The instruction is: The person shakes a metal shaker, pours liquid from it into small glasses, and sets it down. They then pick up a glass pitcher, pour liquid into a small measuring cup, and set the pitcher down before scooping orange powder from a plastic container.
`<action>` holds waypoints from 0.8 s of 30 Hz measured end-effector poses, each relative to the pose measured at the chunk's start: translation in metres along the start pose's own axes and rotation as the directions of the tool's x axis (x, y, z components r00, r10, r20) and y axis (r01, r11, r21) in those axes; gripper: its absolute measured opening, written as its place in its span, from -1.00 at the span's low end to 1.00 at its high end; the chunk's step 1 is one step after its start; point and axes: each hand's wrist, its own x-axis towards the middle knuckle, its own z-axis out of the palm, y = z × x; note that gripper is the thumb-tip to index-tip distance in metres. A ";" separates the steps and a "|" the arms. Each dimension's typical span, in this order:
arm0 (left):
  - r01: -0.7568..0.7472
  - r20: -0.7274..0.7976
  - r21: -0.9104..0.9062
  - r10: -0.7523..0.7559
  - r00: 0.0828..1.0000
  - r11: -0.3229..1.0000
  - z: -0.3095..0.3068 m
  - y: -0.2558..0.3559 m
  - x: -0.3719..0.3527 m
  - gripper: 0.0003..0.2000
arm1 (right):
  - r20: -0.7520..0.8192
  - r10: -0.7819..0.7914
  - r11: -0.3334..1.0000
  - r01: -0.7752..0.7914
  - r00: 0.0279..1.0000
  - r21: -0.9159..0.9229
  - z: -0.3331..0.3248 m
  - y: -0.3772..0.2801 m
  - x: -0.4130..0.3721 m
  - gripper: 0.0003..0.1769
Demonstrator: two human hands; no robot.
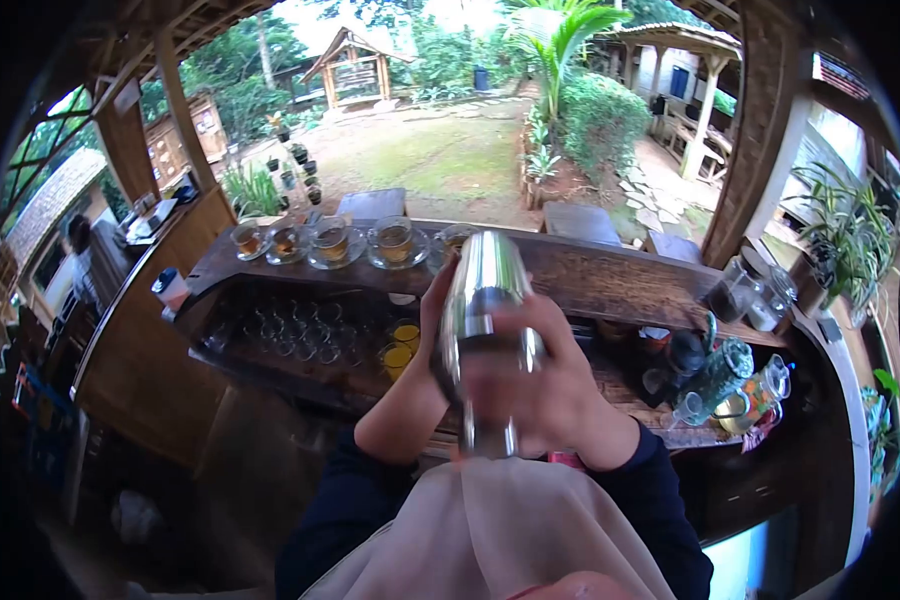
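Observation:
A shiny metal cocktail shaker [486,268] is held up in front of my chest, tilted, its lower part blurred by motion. My left hand [433,325] wraps around its left side, partly hidden behind the metal. On the other side, my right hand [555,385] grips the shaker, its fingers across the body and smeared. Just beyond, glass cups of amber drink [334,240] stand on saucers in a row along the wooden ledge [610,275]. Two glasses of yellow-orange liquid [398,358] sit on the lower shelf, left of the shaker.
Several small clear glasses [300,332] stand on the lower shelf at left. To the right are a patterned teal flask [722,372], a glass pitcher [765,388] and lidded glass jars [760,295]. A person [95,260] stands at far left by another counter.

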 end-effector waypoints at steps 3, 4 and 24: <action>-0.203 0.434 0.222 0.090 0.897 0.954 0.009 -0.015 0.018 -0.53 | 0.070 -0.151 0.984 0.156 0.986 -0.080 -0.034 0.005 -0.018 -0.60; -0.245 0.319 0.276 0.151 0.935 0.929 0.012 -0.024 0.028 -0.55 | 0.129 -0.155 0.985 0.164 0.979 -0.061 -0.045 0.013 -0.032 -0.61; 0.255 -0.160 0.577 -0.198 0.967 0.776 0.053 -0.137 0.243 -0.58 | -0.296 0.547 0.573 -0.608 0.783 -0.549 -0.254 0.014 -0.001 -0.33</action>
